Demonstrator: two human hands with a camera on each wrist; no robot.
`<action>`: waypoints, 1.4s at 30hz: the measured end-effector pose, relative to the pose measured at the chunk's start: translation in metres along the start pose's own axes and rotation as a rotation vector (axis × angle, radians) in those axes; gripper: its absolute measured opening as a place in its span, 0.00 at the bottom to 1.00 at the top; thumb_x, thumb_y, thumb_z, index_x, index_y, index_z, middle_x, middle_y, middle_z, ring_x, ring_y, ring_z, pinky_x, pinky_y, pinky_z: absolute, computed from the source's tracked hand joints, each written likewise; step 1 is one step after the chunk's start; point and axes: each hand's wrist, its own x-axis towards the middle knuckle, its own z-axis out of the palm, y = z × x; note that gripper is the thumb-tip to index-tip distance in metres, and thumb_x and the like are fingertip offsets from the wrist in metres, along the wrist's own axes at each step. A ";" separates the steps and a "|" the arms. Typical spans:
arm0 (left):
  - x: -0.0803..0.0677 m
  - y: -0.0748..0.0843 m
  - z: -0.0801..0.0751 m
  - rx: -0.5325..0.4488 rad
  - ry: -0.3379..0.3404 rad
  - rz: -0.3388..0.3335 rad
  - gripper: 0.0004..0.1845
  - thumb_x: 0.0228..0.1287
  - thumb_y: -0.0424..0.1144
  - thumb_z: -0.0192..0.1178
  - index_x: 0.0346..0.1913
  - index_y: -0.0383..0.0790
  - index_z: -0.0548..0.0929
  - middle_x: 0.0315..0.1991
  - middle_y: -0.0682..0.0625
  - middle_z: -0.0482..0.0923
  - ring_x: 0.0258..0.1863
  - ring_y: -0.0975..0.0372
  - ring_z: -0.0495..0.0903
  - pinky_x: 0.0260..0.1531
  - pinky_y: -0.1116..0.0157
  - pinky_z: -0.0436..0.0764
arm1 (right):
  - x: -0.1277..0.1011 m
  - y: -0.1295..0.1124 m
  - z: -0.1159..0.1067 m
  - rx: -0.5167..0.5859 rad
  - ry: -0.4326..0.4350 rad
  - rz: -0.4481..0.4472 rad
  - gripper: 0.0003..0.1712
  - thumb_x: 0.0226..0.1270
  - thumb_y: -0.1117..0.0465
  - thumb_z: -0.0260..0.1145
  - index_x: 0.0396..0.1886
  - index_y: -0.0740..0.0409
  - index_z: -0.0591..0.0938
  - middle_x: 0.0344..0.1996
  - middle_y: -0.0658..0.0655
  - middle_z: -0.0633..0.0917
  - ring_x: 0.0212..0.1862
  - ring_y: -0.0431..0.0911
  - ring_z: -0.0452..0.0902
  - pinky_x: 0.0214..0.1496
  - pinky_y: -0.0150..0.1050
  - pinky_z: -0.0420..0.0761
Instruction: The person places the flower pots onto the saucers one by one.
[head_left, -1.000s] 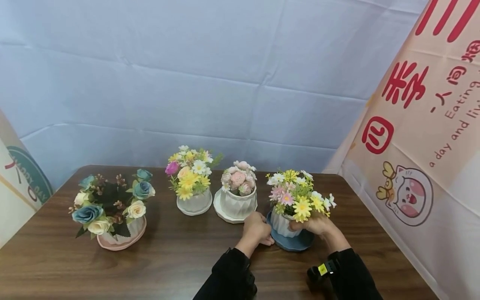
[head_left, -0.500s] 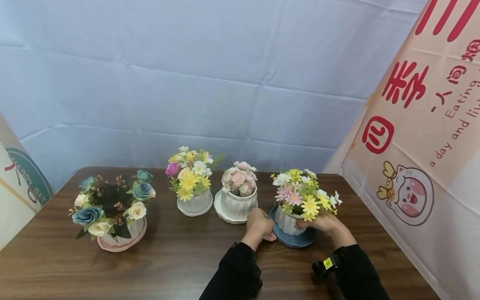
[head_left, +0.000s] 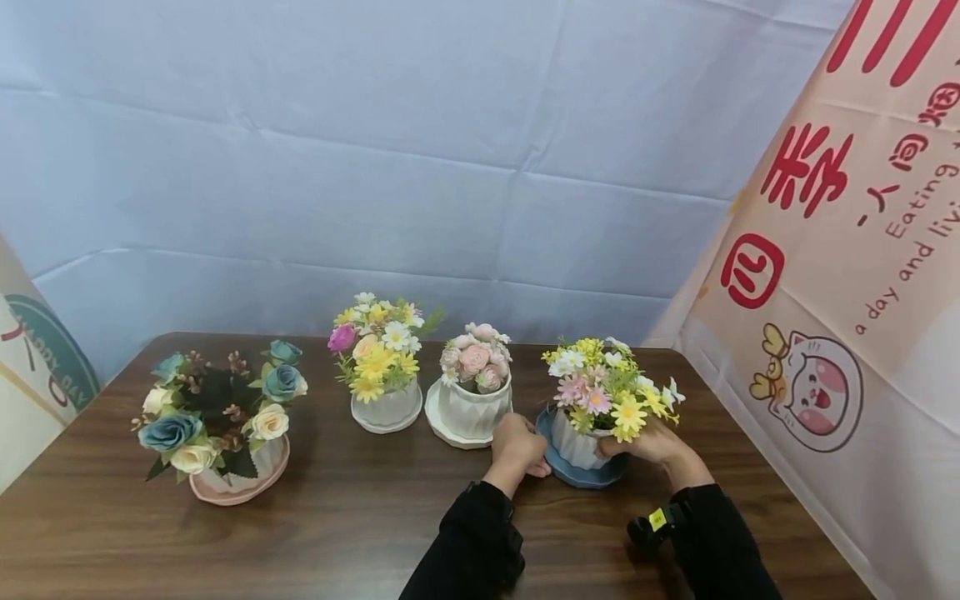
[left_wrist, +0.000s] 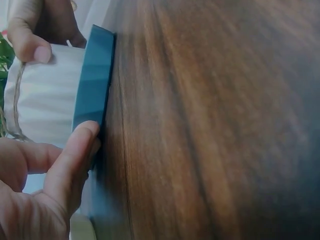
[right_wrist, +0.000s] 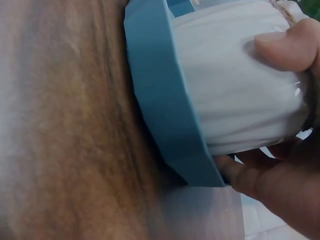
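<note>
both hands sit on the rightmost flower pot, a white ribbed pot (head_left: 576,446) with pink, yellow and white daisies, standing in a blue saucer (head_left: 583,477) on the right part of the wooden tabletop (head_left: 352,517), just right of the pink-rose pot. left hand (head_left: 519,446) is at the saucer's left edge: in the left wrist view the thumb lies along the blue rim (left_wrist: 95,85) and the other fingers are loosely curled, so the grip looks like a light steadying touch on the saucer, not a full wrap. right hand (head_left: 654,443) has its grip closed round the pot itself: thumb tip pressed on the white wall (right_wrist: 235,85), other fingers curled round the far side by the saucer rim. one hand on the saucer and one on the pot likely keeps the two together and stops the pot rocking in the dish. saucer looks flat on the tabletop, though contact is not sure from these views.

rest of the tabletop: pink-rose pot in white faceted pot on white saucer (head_left: 468,408), mixed daisy pot (head_left: 385,392) left of it, and a blue and cream rose pot on a pink saucer (head_left: 225,425) well apart at far left. dark wood grain surface. behind, a creased pale blue cloth backdrop (head_left: 420,167); a printed banner with red characters and a cartoon cat (head_left: 832,275) on the right, and another banner edge at the left.
</note>
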 end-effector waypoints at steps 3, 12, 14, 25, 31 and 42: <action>0.001 -0.001 0.000 -0.005 0.009 0.006 0.05 0.52 0.26 0.59 0.33 0.32 0.81 0.29 0.41 0.77 0.14 0.60 0.79 0.21 0.67 0.80 | 0.003 0.000 -0.001 0.004 -0.012 -0.018 0.25 0.53 0.72 0.63 0.51 0.72 0.68 0.26 0.60 0.78 0.26 0.48 0.73 0.30 0.49 0.75; 0.001 0.000 -0.002 -0.001 0.009 0.003 0.08 0.53 0.26 0.59 0.37 0.32 0.83 0.32 0.42 0.78 0.19 0.60 0.80 0.24 0.66 0.81 | 0.006 -0.013 0.003 0.040 -0.113 -0.151 0.12 0.54 0.82 0.56 0.36 0.66 0.71 0.21 0.54 0.72 0.24 0.43 0.67 0.25 0.48 0.65; 0.001 0.000 -0.001 -0.042 -0.008 -0.020 0.10 0.55 0.26 0.58 0.40 0.30 0.82 0.30 0.41 0.78 0.14 0.60 0.79 0.17 0.67 0.79 | 0.005 -0.017 0.004 0.040 -0.121 -0.166 0.14 0.54 0.82 0.56 0.35 0.64 0.71 0.21 0.53 0.72 0.23 0.42 0.66 0.25 0.49 0.64; 0.004 -0.001 0.004 -0.127 -0.035 -0.063 0.12 0.56 0.26 0.56 0.44 0.30 0.81 0.29 0.39 0.76 0.09 0.60 0.77 0.09 0.68 0.76 | 0.002 0.010 -0.008 -0.038 -0.028 -0.056 0.19 0.54 0.76 0.62 0.48 0.73 0.71 0.29 0.60 0.81 0.29 0.44 0.76 0.32 0.43 0.78; 0.006 -0.003 0.005 -0.147 -0.051 -0.068 0.11 0.57 0.26 0.56 0.43 0.29 0.81 0.20 0.42 0.75 0.09 0.60 0.77 0.09 0.68 0.76 | 0.002 0.013 -0.006 0.021 -0.036 -0.080 0.18 0.55 0.76 0.62 0.46 0.66 0.71 0.27 0.60 0.76 0.27 0.45 0.72 0.28 0.46 0.74; -0.009 -0.023 -0.016 -0.157 -0.110 0.106 0.06 0.56 0.25 0.61 0.35 0.25 0.78 0.12 0.46 0.75 0.09 0.60 0.77 0.10 0.68 0.77 | -0.008 -0.003 0.018 -0.199 0.260 0.107 0.41 0.47 0.64 0.75 0.60 0.69 0.67 0.42 0.62 0.81 0.42 0.51 0.77 0.45 0.45 0.75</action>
